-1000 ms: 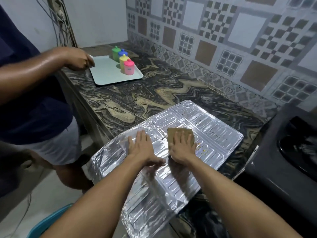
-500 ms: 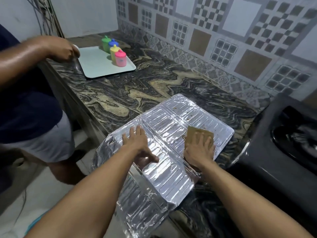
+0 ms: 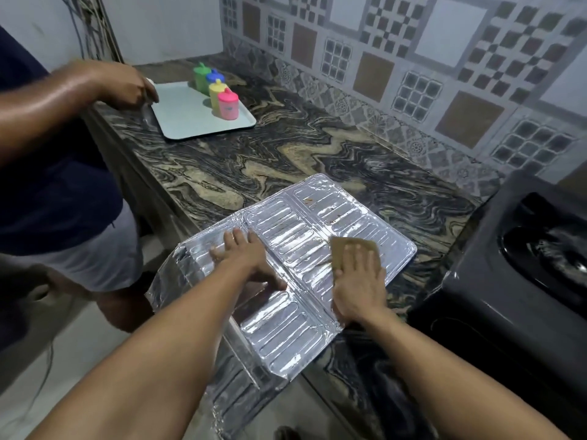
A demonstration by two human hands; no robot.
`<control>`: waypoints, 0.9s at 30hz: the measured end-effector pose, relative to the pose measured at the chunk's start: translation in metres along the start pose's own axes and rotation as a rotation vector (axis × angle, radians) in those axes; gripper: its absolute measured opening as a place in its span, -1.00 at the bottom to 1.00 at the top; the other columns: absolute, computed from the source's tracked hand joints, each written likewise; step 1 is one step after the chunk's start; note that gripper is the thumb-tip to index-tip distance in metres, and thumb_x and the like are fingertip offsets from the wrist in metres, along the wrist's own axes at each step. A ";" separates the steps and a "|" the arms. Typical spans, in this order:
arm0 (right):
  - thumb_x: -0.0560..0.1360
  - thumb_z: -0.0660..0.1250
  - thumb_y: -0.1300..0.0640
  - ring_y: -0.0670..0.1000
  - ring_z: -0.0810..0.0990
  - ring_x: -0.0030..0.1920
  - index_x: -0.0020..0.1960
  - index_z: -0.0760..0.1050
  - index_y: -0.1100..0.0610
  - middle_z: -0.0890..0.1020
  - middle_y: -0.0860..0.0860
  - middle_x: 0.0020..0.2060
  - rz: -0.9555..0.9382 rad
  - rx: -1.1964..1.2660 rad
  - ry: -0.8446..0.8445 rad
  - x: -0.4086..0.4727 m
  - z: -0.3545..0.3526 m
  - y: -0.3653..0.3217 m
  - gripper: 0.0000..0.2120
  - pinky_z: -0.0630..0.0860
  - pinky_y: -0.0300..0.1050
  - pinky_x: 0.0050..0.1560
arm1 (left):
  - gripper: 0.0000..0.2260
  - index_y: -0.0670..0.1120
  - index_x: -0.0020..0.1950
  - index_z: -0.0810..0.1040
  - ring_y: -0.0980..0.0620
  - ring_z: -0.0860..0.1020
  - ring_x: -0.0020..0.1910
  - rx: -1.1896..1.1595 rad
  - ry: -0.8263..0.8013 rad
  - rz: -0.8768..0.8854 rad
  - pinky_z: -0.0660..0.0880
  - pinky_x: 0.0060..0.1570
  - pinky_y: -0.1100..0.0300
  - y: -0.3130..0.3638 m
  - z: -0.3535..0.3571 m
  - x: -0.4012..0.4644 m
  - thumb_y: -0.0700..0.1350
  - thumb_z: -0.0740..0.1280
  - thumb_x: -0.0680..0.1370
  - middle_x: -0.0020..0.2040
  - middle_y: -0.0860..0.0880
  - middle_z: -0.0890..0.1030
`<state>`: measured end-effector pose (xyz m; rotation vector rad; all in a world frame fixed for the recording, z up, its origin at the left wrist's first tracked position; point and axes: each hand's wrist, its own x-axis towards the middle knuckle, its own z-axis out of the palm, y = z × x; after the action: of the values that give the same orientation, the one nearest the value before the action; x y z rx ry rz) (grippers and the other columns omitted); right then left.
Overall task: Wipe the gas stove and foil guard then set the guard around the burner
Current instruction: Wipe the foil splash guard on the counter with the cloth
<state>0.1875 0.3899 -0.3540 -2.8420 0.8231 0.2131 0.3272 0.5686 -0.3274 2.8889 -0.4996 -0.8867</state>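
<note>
Foil guard (image 3: 286, 249) lies on the table (image 3: 254, 160); my left hand (image 3: 244, 255) pins it flat-palmed, my right hand (image 3: 359, 281) presses the cloth (image 3: 346, 246) flat, gripping nothing.

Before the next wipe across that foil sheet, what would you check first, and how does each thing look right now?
1. Left hand pinning the foil guard flat: ok.
2. Cloth under the right hand: ok.
3. Guard fully on the counter: not ok, its near left panel hangs over the edge.
4. Far panel clean: not ok, brown specks show.
5. Stove clear of the guard: ok.
6. Cloth damp: cannot tell.
</note>
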 end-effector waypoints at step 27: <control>0.60 0.11 0.13 0.28 -0.06 0.53 0.55 0.04 0.10 0.01 0.13 0.57 0.504 0.220 -0.012 0.077 -0.035 0.012 -0.45 -0.05 0.29 0.47 | 0.42 -0.09 0.56 -0.31 -0.26 -0.31 0.52 -0.026 0.016 -0.008 -0.18 0.39 -0.39 -0.005 0.008 0.010 0.45 0.49 0.03 0.54 -0.23 -0.33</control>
<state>0.2484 0.3334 -0.3359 -2.3841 1.4493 0.1876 0.3318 0.5706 -0.3403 2.8748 -0.4716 -0.8641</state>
